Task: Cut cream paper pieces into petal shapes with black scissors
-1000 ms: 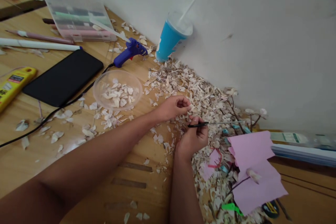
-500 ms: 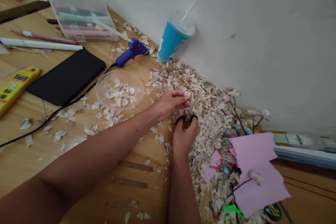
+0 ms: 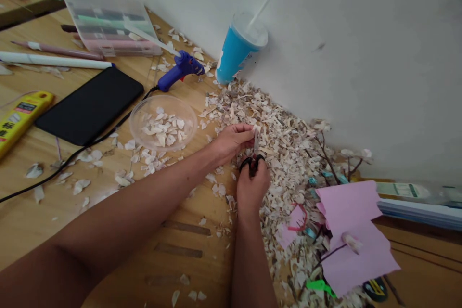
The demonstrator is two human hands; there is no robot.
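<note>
My right hand (image 3: pixel 253 185) is closed on the black handles of a small pair of scissors (image 3: pixel 256 143), blades pointing away from me. Just left of the blades, my left hand (image 3: pixel 233 143) pinches a small pale flake (image 3: pixel 254 130), mostly covered by the fingertips. The blades meet the flake's edge and look nearly closed. Both hands are over a heap of whitish, petal-like flakes and scraps (image 3: pixel 288 154). To the left of my left hand, a round clear plastic dish (image 3: pixel 134 127) holds several similar pale flakes.
A blue glue gun (image 3: pixel 176 71), its cord running left, lies behind the dish. A blue cup (image 3: pixel 236 55) with a straw leans by the wall. Left are a black phone (image 3: pixel 90 106), a yellow packet (image 3: pixel 23 118) and a clear case (image 3: pixel 94 0). Pink paper (image 3: pixel 357 255) lies right.
The scissor blades have swung from spread apart to nearly closed at the flake. My right hand has shifted slightly left; the left hand keeps its pinch.
</note>
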